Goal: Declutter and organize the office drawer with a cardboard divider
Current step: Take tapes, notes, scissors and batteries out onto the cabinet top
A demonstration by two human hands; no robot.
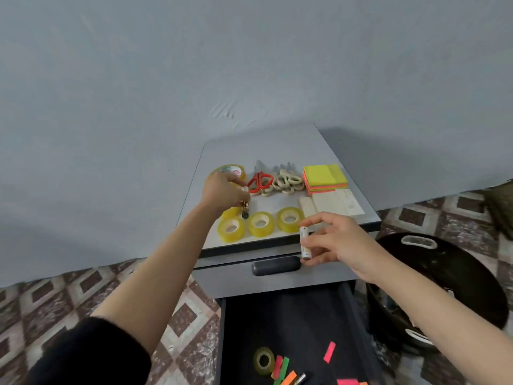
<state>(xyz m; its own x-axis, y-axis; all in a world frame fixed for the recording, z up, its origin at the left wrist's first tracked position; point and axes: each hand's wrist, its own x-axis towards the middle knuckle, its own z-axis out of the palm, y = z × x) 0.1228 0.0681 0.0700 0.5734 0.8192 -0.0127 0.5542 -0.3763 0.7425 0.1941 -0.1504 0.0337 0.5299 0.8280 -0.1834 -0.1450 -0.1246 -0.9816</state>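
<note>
The dark drawer (238,329) stands pulled open below me, with a tape roll (263,360), coloured paper strips (281,368) and a pink strip (329,352) lying in it. My right hand (333,241) pinches a white battery (304,243) upright in front of the cabinet's edge. My left hand (224,191) holds a small gold and dark object (245,208) over the cabinet top (266,147). On that top lie three yellow tape rolls (260,223), a large tape roll (230,170), red scissors (260,180), white scissors (286,180), sticky notes (324,177) and white pads (333,202).
The cabinet's upper drawer is closed, its dark handle (276,265) facing me. A black round basket (433,287) with white handles sits on the patterned tile floor to the right. A grey wall rises behind the cabinet.
</note>
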